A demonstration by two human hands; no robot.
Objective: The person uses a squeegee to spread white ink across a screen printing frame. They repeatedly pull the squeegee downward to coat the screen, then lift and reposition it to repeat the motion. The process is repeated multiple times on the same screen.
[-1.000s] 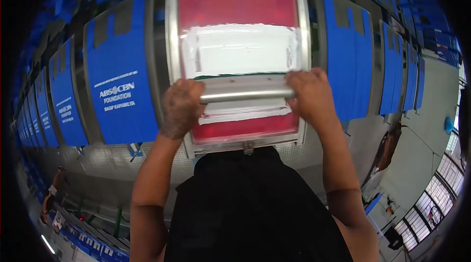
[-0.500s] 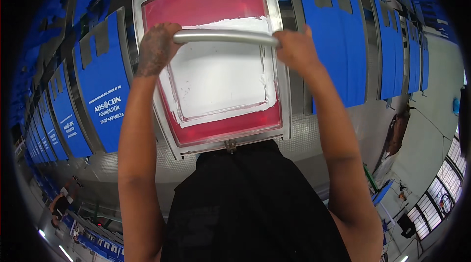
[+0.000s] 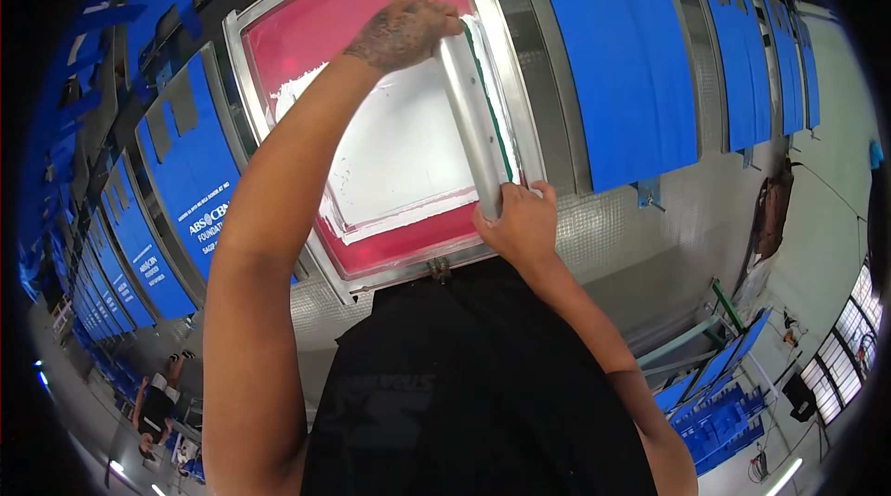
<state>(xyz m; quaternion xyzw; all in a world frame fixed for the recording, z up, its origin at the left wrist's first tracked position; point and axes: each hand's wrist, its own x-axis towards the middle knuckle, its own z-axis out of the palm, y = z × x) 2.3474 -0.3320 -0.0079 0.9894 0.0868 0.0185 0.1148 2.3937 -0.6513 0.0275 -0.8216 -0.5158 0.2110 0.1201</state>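
Pink framed screen (image 3: 408,241) carries white paste (image 3: 399,143), probably slippery. Squeegee (image 3: 469,115), over the screen's right side: judged stiff, fairly light; hold by both ends. Left hand (image 3: 404,30) closed round its far end, right hand (image 3: 522,222) the near.

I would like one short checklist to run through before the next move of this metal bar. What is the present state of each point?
1. Left hand grips the far end of the metal bar: ok.
2. Right hand grips its near end: ok.
3. The metal bar lies along the right side of the frame: ok.
4. White layer has clean edges: not ok, ragged at upper left.
5. The frame lies flat: cannot tell, its underside is hidden.
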